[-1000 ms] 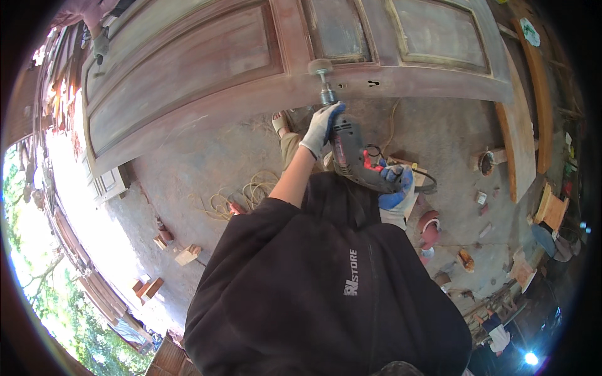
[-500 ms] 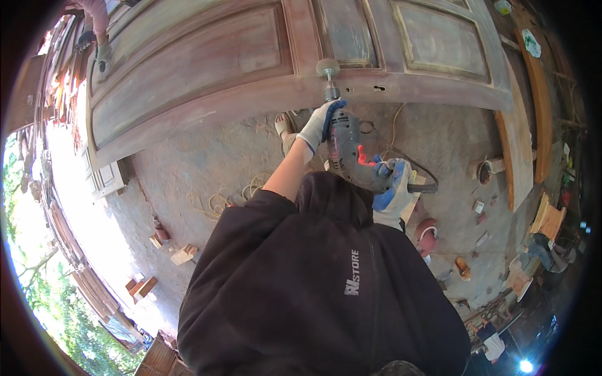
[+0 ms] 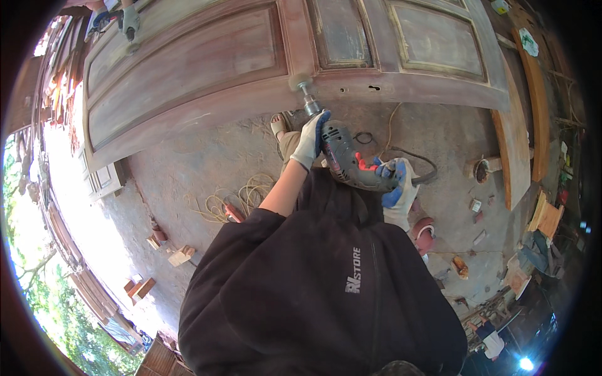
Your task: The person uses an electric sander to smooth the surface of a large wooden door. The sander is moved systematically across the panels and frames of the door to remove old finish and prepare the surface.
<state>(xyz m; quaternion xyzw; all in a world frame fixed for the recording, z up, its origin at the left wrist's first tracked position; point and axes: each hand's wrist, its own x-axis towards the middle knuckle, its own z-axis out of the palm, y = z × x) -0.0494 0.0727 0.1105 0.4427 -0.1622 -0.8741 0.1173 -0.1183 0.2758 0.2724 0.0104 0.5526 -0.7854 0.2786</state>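
Note:
A dark grey power drill [image 3: 340,150] with a red trigger is held between my two gloved hands. My left hand [image 3: 311,136], in a white and blue glove, wraps round the drill's front just behind the chuck. My right hand [image 3: 399,188], in a like glove, grips its rear handle, where the black cable comes out. A round sanding head [image 3: 300,81] on the drill's shaft lies against the reddish-brown frame of a panelled wooden door [image 3: 238,84]. The head looks blurred, and its contact with the wood is partly hidden.
At the far left a co-worker's gloved hands [image 3: 128,24] work on the same door. Coiled yellowish cord [image 3: 251,191] lies on the concrete floor. Long boards [image 3: 511,150] stand at the right. Wood offcuts [image 3: 182,255] and a reddish roll [image 3: 424,235] are scattered around me.
The drill has swung left, its sanding head sliding left along the door frame while both my hands keep hold. The co-worker's hands have moved right and farther up the door.

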